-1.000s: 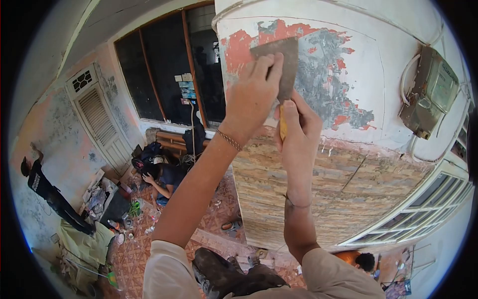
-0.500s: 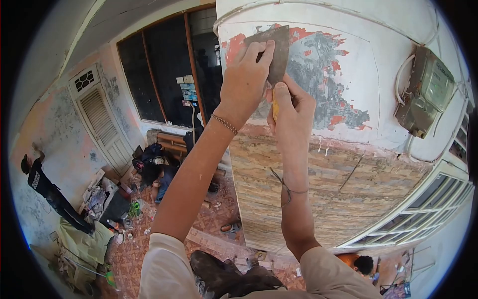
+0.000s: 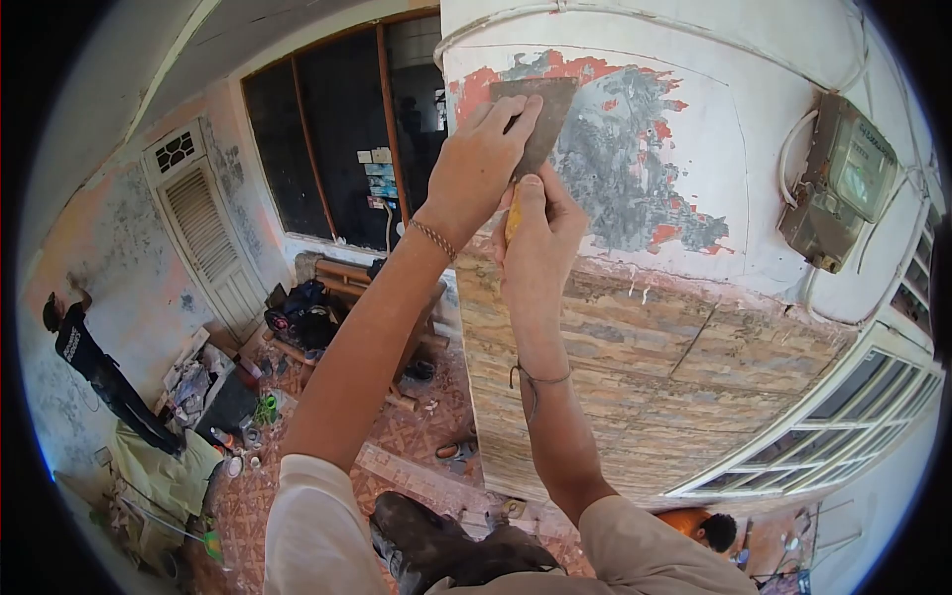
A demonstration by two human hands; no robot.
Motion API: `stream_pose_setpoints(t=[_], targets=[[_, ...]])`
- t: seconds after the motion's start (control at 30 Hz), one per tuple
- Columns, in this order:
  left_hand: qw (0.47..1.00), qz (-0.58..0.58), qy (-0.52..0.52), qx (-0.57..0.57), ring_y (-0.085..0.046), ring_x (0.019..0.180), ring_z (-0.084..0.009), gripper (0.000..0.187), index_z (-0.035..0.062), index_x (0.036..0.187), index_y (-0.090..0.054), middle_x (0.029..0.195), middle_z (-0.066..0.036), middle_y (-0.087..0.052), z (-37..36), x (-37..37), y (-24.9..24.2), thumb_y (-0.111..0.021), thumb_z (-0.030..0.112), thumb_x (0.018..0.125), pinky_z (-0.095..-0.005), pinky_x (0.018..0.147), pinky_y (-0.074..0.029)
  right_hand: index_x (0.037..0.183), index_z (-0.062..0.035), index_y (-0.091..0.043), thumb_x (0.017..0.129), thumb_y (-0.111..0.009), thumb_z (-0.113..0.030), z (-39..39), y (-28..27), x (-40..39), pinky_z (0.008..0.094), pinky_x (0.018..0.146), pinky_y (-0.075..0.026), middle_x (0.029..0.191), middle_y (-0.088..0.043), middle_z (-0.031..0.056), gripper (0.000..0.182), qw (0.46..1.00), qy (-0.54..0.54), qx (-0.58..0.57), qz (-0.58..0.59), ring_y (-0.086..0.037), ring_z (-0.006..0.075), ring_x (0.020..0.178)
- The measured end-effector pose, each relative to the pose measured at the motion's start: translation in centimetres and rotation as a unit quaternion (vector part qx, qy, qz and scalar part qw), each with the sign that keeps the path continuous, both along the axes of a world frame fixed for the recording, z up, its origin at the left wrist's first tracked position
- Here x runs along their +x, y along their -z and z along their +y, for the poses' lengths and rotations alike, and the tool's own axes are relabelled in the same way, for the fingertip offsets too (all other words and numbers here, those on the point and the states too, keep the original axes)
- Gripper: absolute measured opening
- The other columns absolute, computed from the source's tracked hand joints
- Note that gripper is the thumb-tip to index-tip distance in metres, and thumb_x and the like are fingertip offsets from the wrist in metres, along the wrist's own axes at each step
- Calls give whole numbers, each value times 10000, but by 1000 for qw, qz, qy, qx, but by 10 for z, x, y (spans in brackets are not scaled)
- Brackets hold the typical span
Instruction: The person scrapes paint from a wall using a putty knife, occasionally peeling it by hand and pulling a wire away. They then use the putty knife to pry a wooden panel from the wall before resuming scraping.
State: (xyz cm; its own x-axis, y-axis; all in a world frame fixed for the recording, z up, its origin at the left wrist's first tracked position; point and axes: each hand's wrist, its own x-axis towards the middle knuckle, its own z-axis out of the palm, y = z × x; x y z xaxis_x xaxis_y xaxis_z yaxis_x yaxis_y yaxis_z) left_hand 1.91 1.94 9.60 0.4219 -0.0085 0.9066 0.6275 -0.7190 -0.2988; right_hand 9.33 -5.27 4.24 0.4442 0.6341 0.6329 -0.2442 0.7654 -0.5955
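A putty knife with a wide metal blade and a yellow handle lies against the wall, its blade over a patch of peeled paint in grey and red. My right hand is closed around the handle, thumb on top. Higher up and to the left, my left hand has its fingertips pressed on the blade's face. The left thumb is hidden. White paint surrounds the bared patch.
An electric meter is fixed to the wall at right, with a cable above. Stone-patterned cladding covers the lower wall. A person in black stands at far left; another person's head shows below right. A bamboo bench stands behind.
Both hands and the putty knife have shifted left and slightly down; the blade's top edge is more level. The person in black now has an arm raised to the wall.
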Motion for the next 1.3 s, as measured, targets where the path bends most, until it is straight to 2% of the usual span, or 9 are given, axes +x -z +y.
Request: stream_pose_setpoints(t=[0.13, 0.2, 0.4, 0.5, 0.7, 0.93, 1.13, 1.2, 1.3], targets=[[999, 7, 21, 24, -646, 1129, -343, 590, 49, 1398, -609, 1262, -129, -655, 14, -8, -17, -664, 76, 811, -408, 975, -542, 885, 10, -609, 1053, -490, -126, -10, -22, -1, 235, 338, -292, 780, -569, 23, 247, 998, -34, -48, -15, -429, 54, 403], [999, -8, 13, 41, -646, 1127, -358, 583, 48, 1394, -610, 1266, -135, -655, 11, -9, -24, -656, 78, 814, -414, 985, -536, 947, 21, -657, 1049, -480, -118, 13, -19, -11, 236, 340, -289, 775, -561, 15, 247, 999, 21, 18, -20, -433, 52, 408], [999, 0, -13, 35, -626, 1169, -352, 606, 49, 1418, -589, 1285, -134, -645, 11, -7, -15, -650, 77, 816, -414, 1011, -528, 1183, 13, -701, 1053, -470, -111, -5, -20, -8, 235, 345, -298, 791, -553, 10, 292, 1000, -28, -5, 6, -429, 46, 413], [1000, 13, -9, 7, -619, 1181, -338, 614, 53, 1428, -582, 1301, -125, -636, 10, -8, -3, -651, 71, 818, -410, 1023, -525, 1159, 2, -689, 1031, -472, -100, -3, -8, -12, 240, 414, -353, 722, -545, -1, 272, 1000, -9, -17, 16, -464, 36, 484], [999, 8, -8, 38, -637, 1148, -316, 595, 70, 1417, -596, 1297, -114, -645, 19, -12, -9, -642, 75, 823, -394, 979, -541, 1208, -3, -690, 1022, -476, -89, 4, -9, -11, 242, 409, -355, 712, -542, -8, 296, 1000, -10, -7, 8, -466, 39, 480], [998, 10, -4, 64, -650, 1112, -316, 603, 87, 1412, -605, 1278, -98, -663, 25, -15, -9, -665, 81, 812, -396, 953, -555, 1096, 17, -687, 1056, -479, -108, 16, -3, -17, 224, 356, -324, 778, -561, 4, 246, 1000, -17, 4, 18, -442, 42, 435], [995, 30, -23, 90, -651, 1097, -311, 616, 90, 1423, -598, 1277, -86, -661, 28, -20, -9, -668, 76, 811, -388, 954, -562, 1211, -1, -704, 1052, -481, -107, 22, 1, -27, 228, 352, -322, 779, -565, 5, 294, 999, -15, 23, 47, -439, 48, 416], [997, 20, -15, 71, -651, 1098, -305, 614, 87, 1417, -605, 1267, -85, -663, 28, -16, -7, -662, 55, 806, -391, 961, -561, 969, 7, -658, 1024, -483, -92, 24, 3, -21, 249, 419, -364, 695, -524, -9, 208, 999, 38, 22, 23, -452, 44, 507], [998, -24, -15, 63, -651, 1099, -304, 611, 88, 1406, -617, 1263, -86, -663, 27, -4, -3, -660, 37, 799, -392, 964, -560, 1019, -2, -687, 1027, -487, -97, 17, 0, 0, 250, 418, -365, 714, -536, -10, 222, 1000, 9, -7, -12, -456, 44, 503]])
